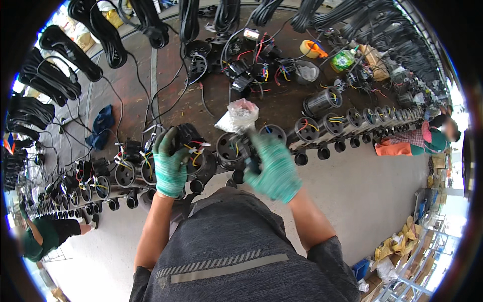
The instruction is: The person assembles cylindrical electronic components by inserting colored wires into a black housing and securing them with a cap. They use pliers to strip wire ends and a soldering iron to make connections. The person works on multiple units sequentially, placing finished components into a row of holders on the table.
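Overhead, cable bundles [103,38] above cluttered workbench [282,103].

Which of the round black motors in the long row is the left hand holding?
The one right before the person, under the gloved left hand: a black motor with yellow and red wires poking out. The other motors in the row sit untouched.

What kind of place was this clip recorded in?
Most likely a factory assembly line for small electric motors or pumps: a long workbench carries a row of black motor housings with coloured wires, bundled black cables hang above, and both gloved hands work on one unit.
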A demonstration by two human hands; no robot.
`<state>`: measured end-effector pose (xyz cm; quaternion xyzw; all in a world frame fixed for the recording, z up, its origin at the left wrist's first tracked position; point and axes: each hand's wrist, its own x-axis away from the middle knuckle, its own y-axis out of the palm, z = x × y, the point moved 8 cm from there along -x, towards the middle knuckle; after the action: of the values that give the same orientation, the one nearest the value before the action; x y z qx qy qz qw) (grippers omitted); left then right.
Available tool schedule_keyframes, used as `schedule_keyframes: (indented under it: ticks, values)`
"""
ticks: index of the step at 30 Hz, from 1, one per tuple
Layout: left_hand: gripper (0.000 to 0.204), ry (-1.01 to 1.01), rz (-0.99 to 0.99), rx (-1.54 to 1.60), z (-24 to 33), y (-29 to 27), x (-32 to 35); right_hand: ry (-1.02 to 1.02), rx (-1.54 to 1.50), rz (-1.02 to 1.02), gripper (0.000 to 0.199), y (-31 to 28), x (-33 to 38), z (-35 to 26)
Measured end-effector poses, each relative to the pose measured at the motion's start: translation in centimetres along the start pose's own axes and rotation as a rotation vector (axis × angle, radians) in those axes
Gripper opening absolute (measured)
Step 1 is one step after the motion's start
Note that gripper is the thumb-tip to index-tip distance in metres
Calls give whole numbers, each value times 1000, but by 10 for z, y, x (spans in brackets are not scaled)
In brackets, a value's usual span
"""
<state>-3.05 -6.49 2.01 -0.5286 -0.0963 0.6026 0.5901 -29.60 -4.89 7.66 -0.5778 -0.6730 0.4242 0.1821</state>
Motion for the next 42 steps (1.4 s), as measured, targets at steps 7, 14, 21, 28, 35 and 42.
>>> schedule_keyframes:
  ticks: [7,14,21,28,35,42]
  values:
    - [20,-158,18,-19,-29,7,-2,475,615,166,86,-130,7,217]
    - [35,-399,13,45,-43,12,8,559,649,-134,64,-121,16,300]
    - [36,-571,115,199,-48,35,7,189,195,-180,47,-69,-57,193]
    - [42,-432,112,53,-44,39,4,241,323,-1205,78,131,-117,212]
    - [54,-403,131,117,-44,36,4,198,692,-1058,34,133,-137,227]
    - [62,-453,-17,156,-42,44,-10,455,1078,-1169,36,48,-99,322]
